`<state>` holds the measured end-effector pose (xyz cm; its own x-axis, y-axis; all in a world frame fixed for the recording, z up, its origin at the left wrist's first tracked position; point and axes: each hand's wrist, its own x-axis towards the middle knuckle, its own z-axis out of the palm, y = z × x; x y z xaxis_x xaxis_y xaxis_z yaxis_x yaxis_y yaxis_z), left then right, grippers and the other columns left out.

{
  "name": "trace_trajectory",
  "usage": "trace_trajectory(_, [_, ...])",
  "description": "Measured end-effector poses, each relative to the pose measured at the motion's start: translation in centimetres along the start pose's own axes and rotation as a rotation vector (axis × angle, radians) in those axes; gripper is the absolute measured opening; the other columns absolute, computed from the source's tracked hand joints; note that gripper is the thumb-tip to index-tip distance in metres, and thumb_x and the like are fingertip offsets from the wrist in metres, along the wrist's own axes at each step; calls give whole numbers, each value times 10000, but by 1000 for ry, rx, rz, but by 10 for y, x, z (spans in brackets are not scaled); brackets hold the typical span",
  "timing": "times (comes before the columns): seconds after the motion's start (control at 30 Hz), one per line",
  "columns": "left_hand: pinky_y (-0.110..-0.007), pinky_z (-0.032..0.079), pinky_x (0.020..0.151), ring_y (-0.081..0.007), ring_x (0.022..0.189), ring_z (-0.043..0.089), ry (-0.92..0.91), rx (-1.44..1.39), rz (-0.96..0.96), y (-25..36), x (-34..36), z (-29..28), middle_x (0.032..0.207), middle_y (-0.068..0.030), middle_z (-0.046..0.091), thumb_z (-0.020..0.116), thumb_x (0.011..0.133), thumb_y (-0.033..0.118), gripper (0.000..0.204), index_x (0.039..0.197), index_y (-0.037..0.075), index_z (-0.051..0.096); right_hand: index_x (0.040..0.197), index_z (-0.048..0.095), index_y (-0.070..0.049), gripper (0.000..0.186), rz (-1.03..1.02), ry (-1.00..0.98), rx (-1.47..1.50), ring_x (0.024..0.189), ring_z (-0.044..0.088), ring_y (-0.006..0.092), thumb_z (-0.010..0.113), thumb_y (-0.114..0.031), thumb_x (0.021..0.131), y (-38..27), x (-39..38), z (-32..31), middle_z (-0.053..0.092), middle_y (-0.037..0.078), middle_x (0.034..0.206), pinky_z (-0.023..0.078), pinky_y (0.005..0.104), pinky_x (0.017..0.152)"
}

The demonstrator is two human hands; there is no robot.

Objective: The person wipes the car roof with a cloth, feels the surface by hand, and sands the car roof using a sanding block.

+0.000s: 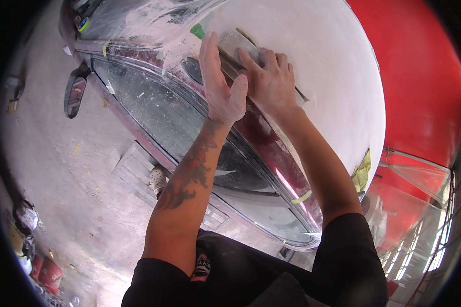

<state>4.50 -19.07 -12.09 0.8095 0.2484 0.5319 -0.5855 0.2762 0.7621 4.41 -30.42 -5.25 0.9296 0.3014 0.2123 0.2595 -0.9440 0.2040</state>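
Observation:
My right hand (271, 79) grips a long, flat sanding block (234, 43) against the car roof (338, 77), which has a pale, dusty coating. The fingers curl over the block, and its ends show beyond them. My left hand (223, 87) is beside it, flat with the thumb apart, holding nothing. Whether its edge touches the block or roof, I cannot tell. A small green piece (197, 31) lies on the pale surface beyond the left fingertips. Below my hands runs the dark red roof rail (258, 125).
Dusty side windows (148, 97) and a door mirror (76, 92) lie to the left. A low grey step platform (135, 163) stands on the dusty floor beside the car. A yellow-green cloth (362, 171) hangs at the roof's rear right. Red panels (415, 77) rise beyond.

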Motion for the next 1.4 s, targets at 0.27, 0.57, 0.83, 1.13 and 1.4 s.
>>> trace_trajectory(0.27, [-483,281,1135,-421,1385,324,73,48,56,-7,3,14,1498,-297,305,579,914,452,844,1481,-92,271,1355,563,-266,398,220,-182,-138,1055,567,371,558,-336,964,22,74,7,593,161,1185,494,484,868])
trace_trajectory(0.57, [-469,114,1233,-352,1484,156,-31,6,8,-2,5,15,1548,-254,200,572,921,330,861,1488,-143,130,1339,567,-284,416,178,-158,-192,1026,568,353,604,-307,925,41,96,10,581,136,1157,492,484,840])
trace_trajectory(0.83, [-490,262,1148,-420,1398,303,61,62,39,-1,4,4,1499,-298,299,563,926,433,841,1484,-109,243,1257,644,-234,349,-56,-34,21,985,576,341,593,-276,914,-3,22,-6,613,121,1118,483,463,762])
trace_trajectory(1.13, [-500,281,1137,-431,1378,335,61,137,57,-5,2,3,1482,-309,326,578,914,448,842,1466,-114,279,1253,647,-247,387,12,26,-78,922,560,309,636,-282,868,-1,13,6,595,102,1072,466,443,714])
trace_trajectory(1.4, [-502,287,1134,-426,1377,339,35,79,79,-4,7,21,1478,-302,337,573,921,479,853,1463,-113,284,1266,612,-168,361,90,-111,-162,1057,555,370,576,-245,915,37,82,8,573,163,1163,496,471,852])
